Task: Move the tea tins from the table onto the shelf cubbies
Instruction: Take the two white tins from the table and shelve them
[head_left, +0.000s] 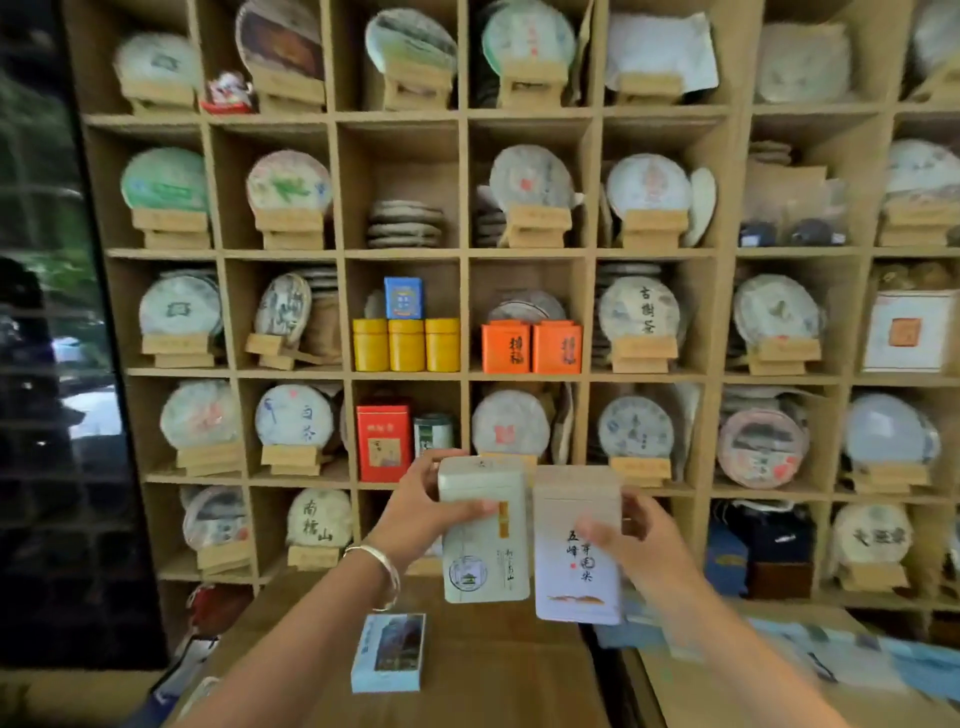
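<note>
Left hand (423, 506) grips pale green tin (483, 530) near its top; right hand (641, 551) grips white tin (576, 545) at mid-height. Both tins upright, side by side, above table (493, 670), before shelf (465, 249).

Handling — rigid metal, likely light, smooth faces slippery; hold across flat sides, corners dent.

Room: cubby at 11 o'clock of tins half full — red tin (383, 441), small green tin (432, 435). Dividers narrow; enter square. Blue box (388, 652) on table at 7 o'clock.
</note>
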